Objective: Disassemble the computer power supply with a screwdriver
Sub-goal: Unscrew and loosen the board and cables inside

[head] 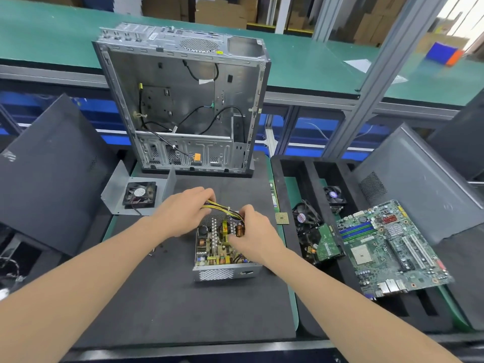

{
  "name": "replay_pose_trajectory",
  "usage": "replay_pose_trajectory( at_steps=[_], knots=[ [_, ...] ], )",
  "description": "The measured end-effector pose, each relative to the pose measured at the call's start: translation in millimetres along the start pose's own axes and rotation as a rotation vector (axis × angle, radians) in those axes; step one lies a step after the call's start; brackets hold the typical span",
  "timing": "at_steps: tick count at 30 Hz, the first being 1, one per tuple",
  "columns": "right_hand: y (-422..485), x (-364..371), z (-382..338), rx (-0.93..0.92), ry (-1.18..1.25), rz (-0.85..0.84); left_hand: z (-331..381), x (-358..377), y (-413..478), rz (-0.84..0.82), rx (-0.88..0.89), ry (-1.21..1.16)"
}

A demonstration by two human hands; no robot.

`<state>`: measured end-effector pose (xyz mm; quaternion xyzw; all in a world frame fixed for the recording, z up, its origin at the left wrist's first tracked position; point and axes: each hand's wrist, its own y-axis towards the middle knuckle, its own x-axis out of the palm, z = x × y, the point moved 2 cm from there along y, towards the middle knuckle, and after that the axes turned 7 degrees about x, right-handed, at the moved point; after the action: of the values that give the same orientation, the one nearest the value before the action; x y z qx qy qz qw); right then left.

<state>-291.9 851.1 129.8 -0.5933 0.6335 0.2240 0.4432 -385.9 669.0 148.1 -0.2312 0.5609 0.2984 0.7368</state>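
The opened power supply [222, 271] sits on the black mat, its circuit board [214, 247] with coils and heat sinks exposed. My left hand [183, 213] grips the bundle of yellow and black wires [220, 208] at the supply's far end. My right hand [254, 231] rests over the board's right side, fingers curled at the wires near a copper coil [239, 230]. The removed metal cover with its fan [140, 193] lies to the left. No screwdriver is visible.
An empty computer case [183, 100] stands upright behind the mat. A motherboard [392, 247], a hard drive [327, 242] and fans [332, 195] lie in the black foam tray at right, a CPU chip [282, 218] beside it. Dark case panels lean at both sides.
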Motion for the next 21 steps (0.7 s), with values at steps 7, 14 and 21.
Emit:
replay_pose_trajectory(
  at_steps=[7,14,21],
  knots=[
    [0,13,-18,0.017,-0.113,0.066,-8,1,3,-0.037,-0.021,-0.175],
    [1,19,-19,0.033,-0.168,0.137,-5,-23,6,-0.069,-0.06,-0.294],
    [2,25,-12,0.138,-0.2,0.156,18,-16,-14,-0.311,-0.073,-0.339]
  ],
)
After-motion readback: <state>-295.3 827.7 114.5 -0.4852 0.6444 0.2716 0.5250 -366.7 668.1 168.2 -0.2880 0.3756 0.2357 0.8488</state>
